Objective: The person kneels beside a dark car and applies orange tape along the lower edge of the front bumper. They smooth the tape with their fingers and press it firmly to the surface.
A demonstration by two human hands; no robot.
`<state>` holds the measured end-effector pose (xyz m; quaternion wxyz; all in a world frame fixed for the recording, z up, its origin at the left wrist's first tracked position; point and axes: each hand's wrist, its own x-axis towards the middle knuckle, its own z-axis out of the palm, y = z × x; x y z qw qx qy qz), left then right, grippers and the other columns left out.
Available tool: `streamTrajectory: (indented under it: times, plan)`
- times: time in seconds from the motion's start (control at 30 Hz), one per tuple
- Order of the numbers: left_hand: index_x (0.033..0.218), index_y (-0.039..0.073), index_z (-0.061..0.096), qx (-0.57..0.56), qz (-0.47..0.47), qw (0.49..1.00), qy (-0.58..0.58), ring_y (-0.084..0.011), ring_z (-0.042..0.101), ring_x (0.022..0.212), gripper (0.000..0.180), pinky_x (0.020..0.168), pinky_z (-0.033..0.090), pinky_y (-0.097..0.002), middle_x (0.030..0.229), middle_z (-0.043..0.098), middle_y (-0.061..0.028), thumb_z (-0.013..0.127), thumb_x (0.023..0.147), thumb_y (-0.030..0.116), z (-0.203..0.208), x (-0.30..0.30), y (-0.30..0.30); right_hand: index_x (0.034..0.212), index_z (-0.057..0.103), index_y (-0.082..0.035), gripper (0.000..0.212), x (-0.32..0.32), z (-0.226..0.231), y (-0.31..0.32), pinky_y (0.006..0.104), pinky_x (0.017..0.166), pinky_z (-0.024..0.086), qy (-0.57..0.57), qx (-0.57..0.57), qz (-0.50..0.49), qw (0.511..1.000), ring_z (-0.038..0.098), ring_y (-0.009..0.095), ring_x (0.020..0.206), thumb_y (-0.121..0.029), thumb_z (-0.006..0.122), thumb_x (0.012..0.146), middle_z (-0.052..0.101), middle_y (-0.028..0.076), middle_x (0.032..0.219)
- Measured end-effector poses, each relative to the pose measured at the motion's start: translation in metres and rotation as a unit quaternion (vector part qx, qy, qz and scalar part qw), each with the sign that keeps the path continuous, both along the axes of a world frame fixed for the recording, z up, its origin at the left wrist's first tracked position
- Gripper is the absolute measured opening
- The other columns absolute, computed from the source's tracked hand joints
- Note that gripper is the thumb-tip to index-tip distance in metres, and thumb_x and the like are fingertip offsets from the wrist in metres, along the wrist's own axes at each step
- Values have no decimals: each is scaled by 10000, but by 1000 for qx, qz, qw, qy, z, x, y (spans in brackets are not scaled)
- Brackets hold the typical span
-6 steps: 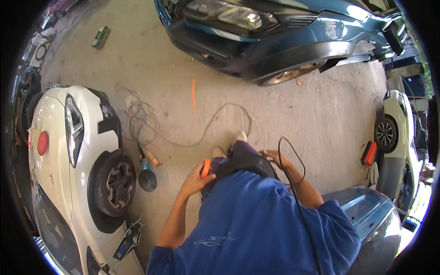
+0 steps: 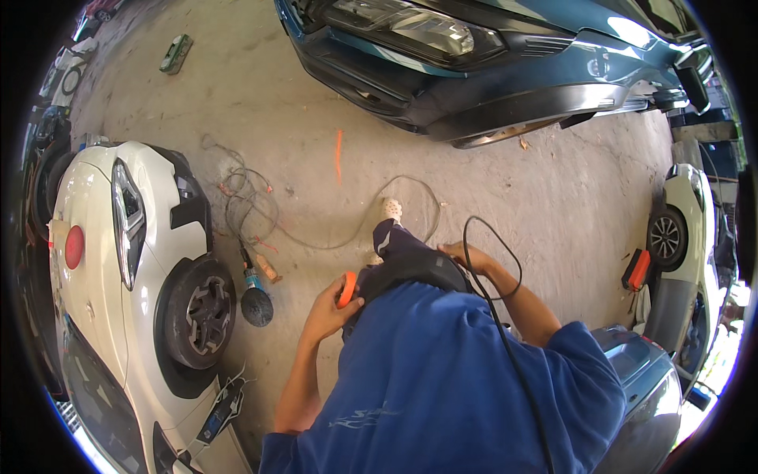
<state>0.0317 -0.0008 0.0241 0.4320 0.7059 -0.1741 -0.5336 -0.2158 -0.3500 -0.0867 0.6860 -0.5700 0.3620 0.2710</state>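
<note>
Head view looking down, I see my left hand (image 2: 328, 310) closed around one orange round pad (image 2: 346, 289) held at the front of a black machine (image 2: 407, 272) at my waist. My right hand (image 2: 458, 253) rests on that machine's far side beside a black cable (image 2: 505, 332) looping back over my blue sleeve; whether its fingers are closed I cannot tell. One angle polisher (image 2: 254, 299) lies on the concrete floor (image 2: 505, 189) beside the white car (image 2: 134, 261), its cord coiled nearby. I count four cars: that white one at the left edge, a teal one (image 2: 474, 71) at the top, another white one (image 2: 683, 229) at the right, and a blue panel (image 2: 647, 379) lower right.
</note>
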Motion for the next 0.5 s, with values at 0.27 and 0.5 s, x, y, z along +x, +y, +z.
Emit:
streamTrajectory:
  times: [0.27, 0.5]
  plan:
    - [1382, -23, 679, 43, -44, 991, -115, -286, 783, 1131, 499, 1024, 576, -388, 1186, 794, -169, 831, 930, 125, 3, 70, -5, 1487, 664, 46, 584, 135, -2, -30, 353, 1195, 503, -117, 185, -69, 973, 649, 252, 1370, -397, 696, 1107, 678, 198, 1501]
    - [1324, -55, 682, -8, -4, 1000, -11, -135, 699, 930, 363, 860, 575, -311, 1073, 740, -72, 771, 992, 63, -6, 130, 40, 1442, 711, 36, 579, 187, -1, 8, 341, 1121, 507, -176, 20, 11, 984, 677, 234, 1270, -431, 691, 1101, 752, 165, 1389]
